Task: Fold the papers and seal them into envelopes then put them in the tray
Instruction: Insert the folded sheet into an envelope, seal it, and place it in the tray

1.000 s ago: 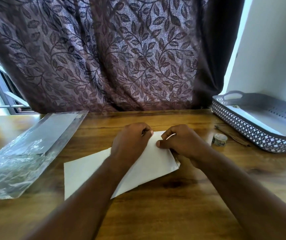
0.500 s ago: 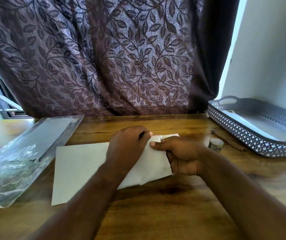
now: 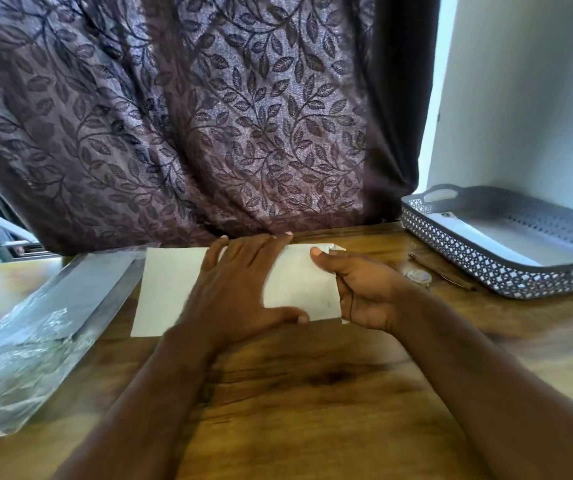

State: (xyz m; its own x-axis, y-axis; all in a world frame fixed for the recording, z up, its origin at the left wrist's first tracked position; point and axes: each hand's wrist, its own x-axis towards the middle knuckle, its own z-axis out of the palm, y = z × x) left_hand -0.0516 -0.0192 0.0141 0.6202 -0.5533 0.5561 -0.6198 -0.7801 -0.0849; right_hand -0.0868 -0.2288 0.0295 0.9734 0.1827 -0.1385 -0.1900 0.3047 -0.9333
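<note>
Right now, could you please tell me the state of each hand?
Left hand: open, spread flat on the white folded paper.
Right hand: closed, pinching that paper's right edge, thumb on top.

Leaf-patterned curtain [image 3: 191, 126] (purple), white wall [image 3: 527, 98].

You get one view only, from the camera on your head, so nothing is shared with a second one. It looks forward and down across the wooden table [image 3: 313, 393], close enough that both forearms fill the lower half and your left hand [image 3: 240, 289] and right hand [image 3: 364, 292] sit near the middle. Beyond your fingertips it faces the leaf-patterned curtain [image 3: 191, 133]; right of them stands the tray [image 3: 507, 275] against the wall [image 3: 527, 98].
</note>
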